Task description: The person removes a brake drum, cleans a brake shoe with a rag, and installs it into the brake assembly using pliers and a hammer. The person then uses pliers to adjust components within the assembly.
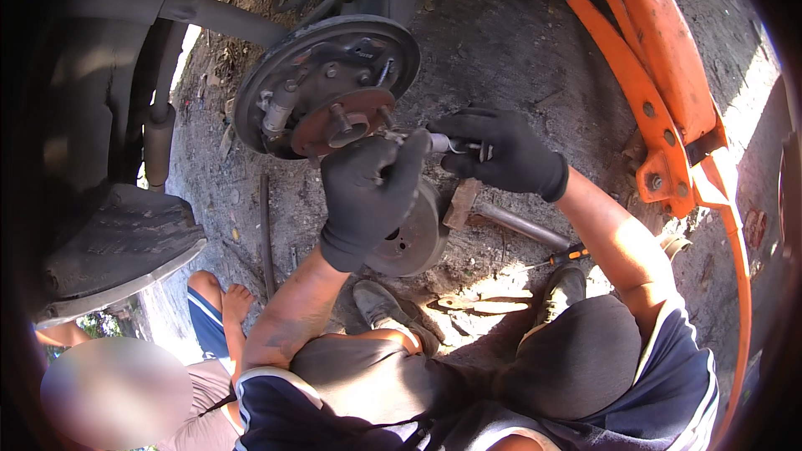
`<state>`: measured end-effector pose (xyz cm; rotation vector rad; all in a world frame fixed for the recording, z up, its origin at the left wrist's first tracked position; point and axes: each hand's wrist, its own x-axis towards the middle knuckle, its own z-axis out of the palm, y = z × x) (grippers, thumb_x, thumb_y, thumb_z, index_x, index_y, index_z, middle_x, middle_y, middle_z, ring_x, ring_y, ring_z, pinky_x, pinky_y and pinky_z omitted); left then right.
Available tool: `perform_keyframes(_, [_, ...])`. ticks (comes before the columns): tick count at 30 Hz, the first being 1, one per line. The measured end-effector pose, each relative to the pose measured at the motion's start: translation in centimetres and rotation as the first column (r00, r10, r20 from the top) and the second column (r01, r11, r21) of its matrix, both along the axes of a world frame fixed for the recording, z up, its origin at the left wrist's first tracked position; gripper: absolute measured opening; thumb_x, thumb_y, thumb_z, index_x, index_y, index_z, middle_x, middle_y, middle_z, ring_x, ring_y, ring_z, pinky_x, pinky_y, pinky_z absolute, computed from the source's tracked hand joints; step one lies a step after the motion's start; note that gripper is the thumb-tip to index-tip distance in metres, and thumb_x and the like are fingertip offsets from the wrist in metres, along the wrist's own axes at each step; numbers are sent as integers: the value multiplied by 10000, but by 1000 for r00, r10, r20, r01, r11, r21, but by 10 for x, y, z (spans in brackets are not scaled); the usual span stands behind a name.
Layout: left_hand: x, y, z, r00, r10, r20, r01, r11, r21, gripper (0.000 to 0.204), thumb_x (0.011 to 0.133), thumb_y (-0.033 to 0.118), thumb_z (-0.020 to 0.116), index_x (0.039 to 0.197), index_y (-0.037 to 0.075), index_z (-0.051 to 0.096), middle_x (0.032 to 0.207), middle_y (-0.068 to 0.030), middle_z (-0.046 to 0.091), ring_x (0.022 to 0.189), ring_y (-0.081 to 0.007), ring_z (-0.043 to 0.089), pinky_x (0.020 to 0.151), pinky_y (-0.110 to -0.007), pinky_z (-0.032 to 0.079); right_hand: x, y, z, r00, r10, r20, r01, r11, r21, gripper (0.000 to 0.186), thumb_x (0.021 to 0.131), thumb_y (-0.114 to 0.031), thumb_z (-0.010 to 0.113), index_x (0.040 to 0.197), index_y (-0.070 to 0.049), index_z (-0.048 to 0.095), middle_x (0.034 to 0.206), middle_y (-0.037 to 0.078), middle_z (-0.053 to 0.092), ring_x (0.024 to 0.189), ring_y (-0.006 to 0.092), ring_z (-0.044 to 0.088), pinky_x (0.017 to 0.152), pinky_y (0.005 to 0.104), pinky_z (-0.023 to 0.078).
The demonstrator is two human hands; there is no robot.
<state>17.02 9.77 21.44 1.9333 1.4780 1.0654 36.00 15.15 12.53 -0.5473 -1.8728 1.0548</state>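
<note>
My two black-gloved hands meet just below the rusty wheel hub (pixel 344 124) on a round brake backing plate (pixel 276 48). Curled fingers and thumb of my left hand (pixel 368 188) close on the near end of a small metal part, mostly hidden by the glove. My right hand (pixel 505 154) pinches a small pale cylindrical piece (pixel 439 143) with a thin wire hook at its end. Whether these pieces are joined cannot be told. A wheel cylinder (pixel 280 110) sits on the plate's left side, and a coil spring (pixel 385 72) shows at its right.
Under my hands lies a brake drum (pixel 413 242), beside a hammer (pixel 522 225). A screwdriver (pixel 570 255) and pliers (pixel 484 303) lie near my shoes. An orange jack (pixel 668 75) stands right, a metal bar (pixel 266 234) lies left, and another person (pixel 205 401) sits lower left.
</note>
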Motion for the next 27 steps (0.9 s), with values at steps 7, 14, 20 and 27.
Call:
perform_keyframes(7, [-7,-15,-47,1000,6,-12,-7,995,-103,215,963,167,691,816,11,707,629,-9,650,525,-47,568,485,-226,440,29,13,-21,997,27,69,-20,995,-101,522,800,-167,824,1282,-57,654,1018,133,706,922,235,698,792,333,550])
perform_keyframes(14, [-17,-6,-38,868,126,481,305,629,-715,332,1011,287,602,1159,-8,635,819,-18,665,672,-44,594,528,-224,440,36,16,-23,962,-35,270,-41,962,269,598,768,-155,818,1327,-79,622,1085,155,686,943,338,653,850,415,543])
perform_keyframes(20, [-2,-3,-56,984,-46,170,152,711,-687,263,998,215,601,1104,-19,657,813,-60,652,712,-137,623,616,-293,455,24,12,-19,973,23,229,-66,982,178,559,772,-136,806,1296,-71,623,1100,155,675,975,332,650,855,421,543])
perform_keyframes(27, [-3,1,-48,979,-164,-120,99,900,-424,225,1008,197,606,1097,-5,648,712,7,591,586,-49,537,500,-256,397,31,3,-13,980,-18,198,60,977,-206,301,817,-140,770,1099,-76,689,919,126,707,846,258,702,766,357,537])
